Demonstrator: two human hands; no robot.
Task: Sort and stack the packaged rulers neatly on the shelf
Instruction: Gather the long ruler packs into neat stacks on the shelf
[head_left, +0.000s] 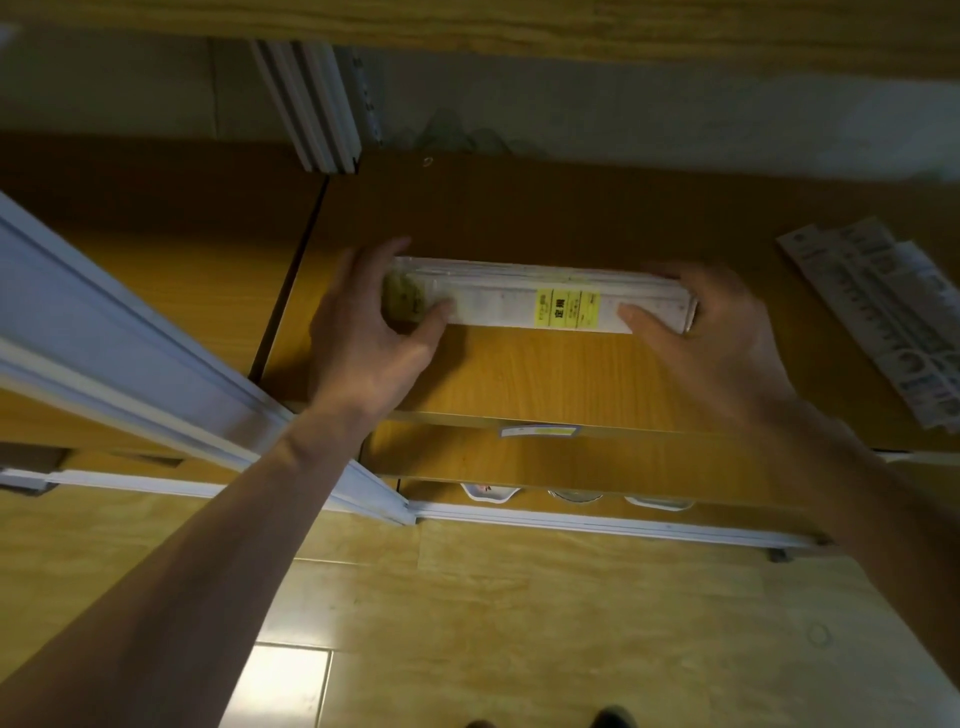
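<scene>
A stack of packaged rulers (519, 301), clear wrappers with a yellow label on top, lies lengthwise on the wooden shelf (545, 384). My left hand (363, 332) grips the stack's left end, thumb on top and fingers behind it. My right hand (711, 332) grips the right end the same way, thumb on the top ruler. A second, looser pile of packaged rulers (878, 322) lies slanted at the shelf's right edge, apart from both hands.
A white shelf rail (156, 353) runs diagonally at the left. White upright panels (317, 104) stand at the back. A price tag (537, 431) sits on the shelf's front edge, with small packaged items (488, 491) on the shelf below. Wood floor lies beneath.
</scene>
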